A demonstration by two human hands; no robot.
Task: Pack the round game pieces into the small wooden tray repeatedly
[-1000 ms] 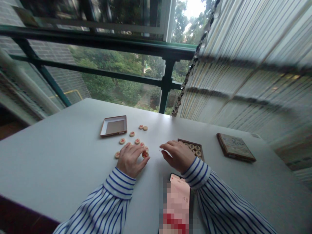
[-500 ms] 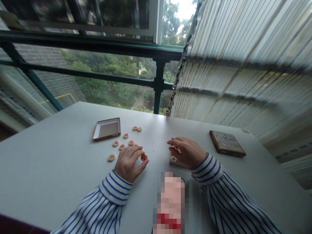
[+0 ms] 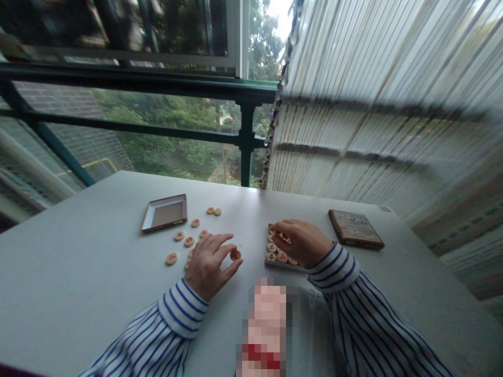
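Note:
My left hand (image 3: pixel 208 264) pinches a round Chinese chess piece (image 3: pixel 236 254) with a red character between thumb and index finger, just above the table. Several more pieces, such as one lying at the left (image 3: pixel 172 258), are scattered beyond and beside that hand, some partly hidden by it. My right hand (image 3: pixel 301 241) hovers over a shallow box (image 3: pixel 271 264) packed with rows of pieces. Its thumb and index finger are bent and a little apart, with pieces showing in the gap. The hand covers much of the box.
An upturned box lid (image 3: pixel 165 213) lies at the back left. At the right is a closed, printed flat box (image 3: pixel 356 229). A pixelated object (image 3: pixel 267 319) lies at the near edge of the white table (image 3: pixel 98 262). A string curtain (image 3: pixel 334 131) hangs behind.
The view has shifted slightly to the right. My left hand, with its chess piece, has moved a little rightward, nearer the box. More of the box's left rows shows beside my right hand.

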